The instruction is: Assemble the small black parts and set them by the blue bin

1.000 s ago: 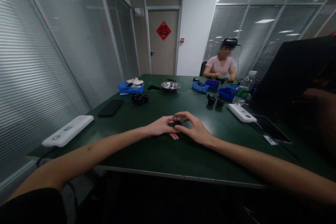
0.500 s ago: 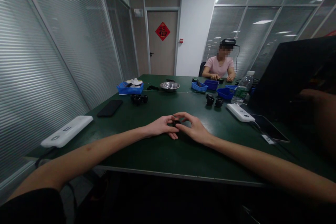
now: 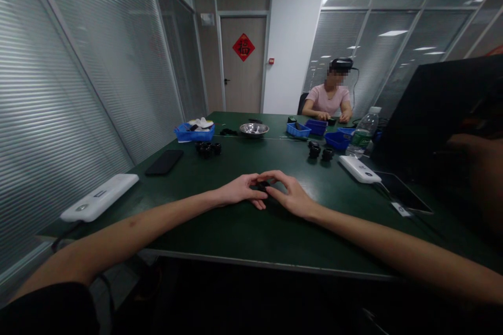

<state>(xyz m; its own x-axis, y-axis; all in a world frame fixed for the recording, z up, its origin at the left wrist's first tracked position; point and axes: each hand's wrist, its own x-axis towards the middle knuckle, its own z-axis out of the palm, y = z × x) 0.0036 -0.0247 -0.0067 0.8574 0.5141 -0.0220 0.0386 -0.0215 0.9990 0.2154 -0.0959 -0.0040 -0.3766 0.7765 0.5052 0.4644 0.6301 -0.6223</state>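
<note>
Near the middle of the green table (image 3: 236,235), my left hand (image 3: 242,190) and my right hand (image 3: 288,193) meet around a small black part (image 3: 262,186). My left hand is closed on it from the left, thumb and fingers around its side. From the right, my right thumb and curved fingers grip the same part. The fingers cover most of it, so its exact kind cannot be made out. Both forearms reach in low over the table's front edge.
Black cylindrical parts (image 3: 206,149) stand at left, more black parts (image 3: 314,151) at right. Behind are a metal bowl (image 3: 254,131) and blue trays (image 3: 298,130). A bottle (image 3: 363,131), power banks (image 3: 100,198) and phones (image 3: 165,162) lie around. A co-worker (image 3: 330,97) sits across.
My right fingers and thumb have shifted slightly on the small black part. My left hand has barely moved.
</note>
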